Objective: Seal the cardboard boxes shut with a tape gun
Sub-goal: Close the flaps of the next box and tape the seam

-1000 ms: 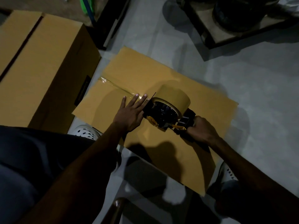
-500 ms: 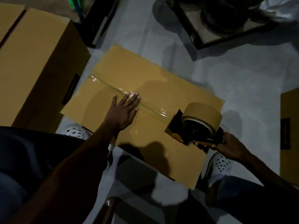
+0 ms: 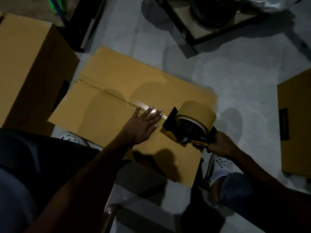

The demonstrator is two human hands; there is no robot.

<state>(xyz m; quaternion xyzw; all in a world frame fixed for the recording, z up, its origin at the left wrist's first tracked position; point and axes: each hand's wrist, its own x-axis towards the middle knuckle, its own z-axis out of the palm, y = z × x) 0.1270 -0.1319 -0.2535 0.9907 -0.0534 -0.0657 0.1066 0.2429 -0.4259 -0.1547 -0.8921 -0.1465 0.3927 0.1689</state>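
Note:
A brown cardboard box [image 3: 117,78] lies on the grey floor below me, its closed flaps facing up. A strip of clear tape [image 3: 107,94] runs along the centre seam from the far left edge. My left hand [image 3: 143,125] lies flat on the box, fingers straight, pressing the tape down just behind the tape gun. The black tape gun [image 3: 190,125], carrying a brown roll, sits near the box's right edge. My right hand [image 3: 220,143] grips its handle.
A taller cardboard box [image 3: 30,68] stands at the left, touching the taped one. Another box [image 3: 296,125] is at the right edge. A dark framed stand [image 3: 210,31] with a round object sits at the back. My white shoes [image 3: 218,163] flank the box.
The tape gun has travelled from the box's middle to near its right edge, laying tape along the seam. My left hand slid right along the tape after it.

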